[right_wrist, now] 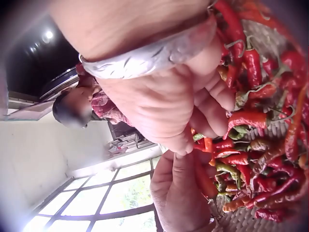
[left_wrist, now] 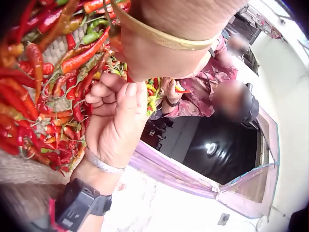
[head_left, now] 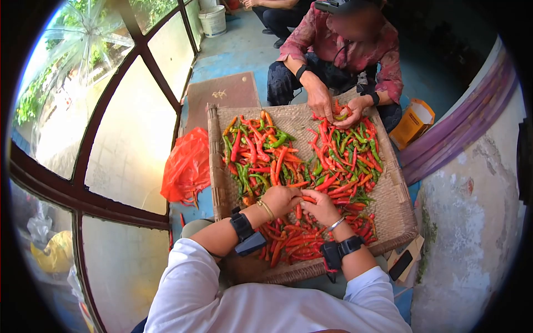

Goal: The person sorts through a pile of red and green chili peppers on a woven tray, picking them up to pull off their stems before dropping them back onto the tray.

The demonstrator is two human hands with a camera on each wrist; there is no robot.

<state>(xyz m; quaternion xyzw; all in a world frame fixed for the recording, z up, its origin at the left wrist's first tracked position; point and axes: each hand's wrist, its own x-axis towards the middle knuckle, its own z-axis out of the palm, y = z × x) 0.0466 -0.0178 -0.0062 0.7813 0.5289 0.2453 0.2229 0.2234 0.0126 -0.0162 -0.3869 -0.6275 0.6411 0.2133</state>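
My left hand (head_left: 279, 201) and right hand (head_left: 321, 208) meet above the near half of a woven tray (head_left: 302, 130). An orange-red chili pepper (right_wrist: 205, 181) lies in the curled fingers of my left hand, seen in the right wrist view. My right thumb and forefinger pinch at one end of it, close against the left fingertips. The other right fingers curl loosely in the left wrist view. Under my hands is a heap of red chilies (head_left: 302, 243). Mixed red and green chilies form a left pile (head_left: 261, 147) and a right pile (head_left: 350, 161).
Across the tray a person in a red patterned shirt (head_left: 300, 44) handles chilies with both hands. A red plastic bag (head_left: 186, 166) lies left of the tray, beside a window frame (head_left: 147, 53). On the right are an orange box (head_left: 411, 122) and a wall (head_left: 472, 222).
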